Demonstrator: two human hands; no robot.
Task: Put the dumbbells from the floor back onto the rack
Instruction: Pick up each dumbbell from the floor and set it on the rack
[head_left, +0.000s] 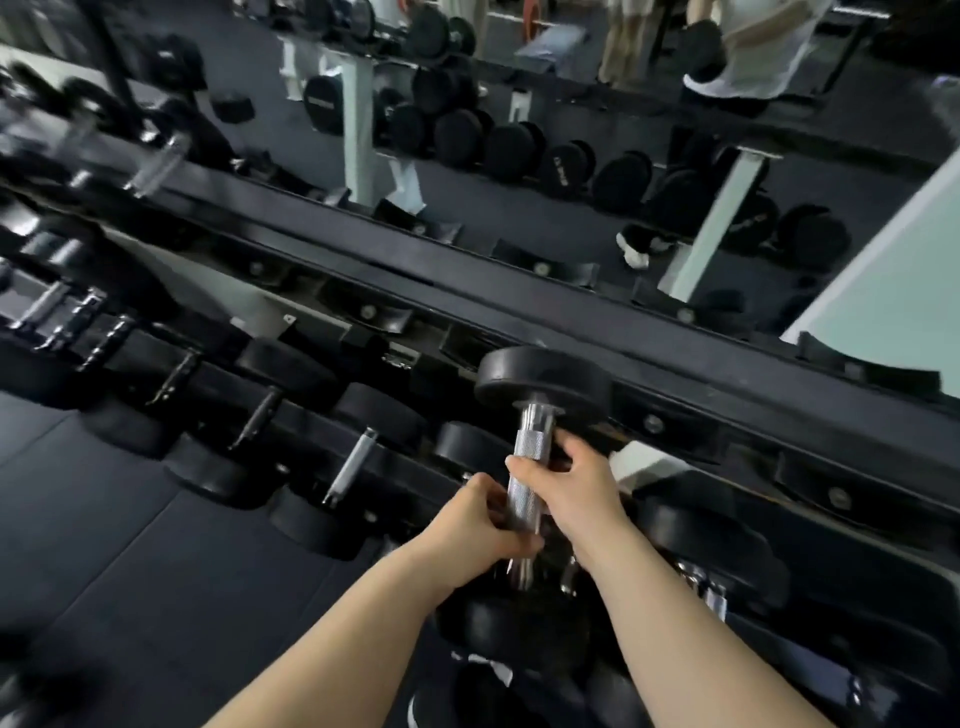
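Observation:
A black dumbbell (540, 384) with a knurled chrome handle is held in front of the black rack (415, 280). Its far head rests against or just above the rack's upper rail; I cannot tell which. Its near head hangs low between my forearms. My left hand (480, 519) grips the lower part of the handle. My right hand (571, 480) wraps the handle just above it. The rack's lower tier holds several black dumbbells (358, 441) with chrome handles, running to the left.
A wall mirror (571, 130) behind the rack reflects more dumbbells, white rack posts and a person. Empty saddles line the upper rail to the right. Dark rubber floor (130, 545) lies at lower left. My shoe shows at the bottom edge.

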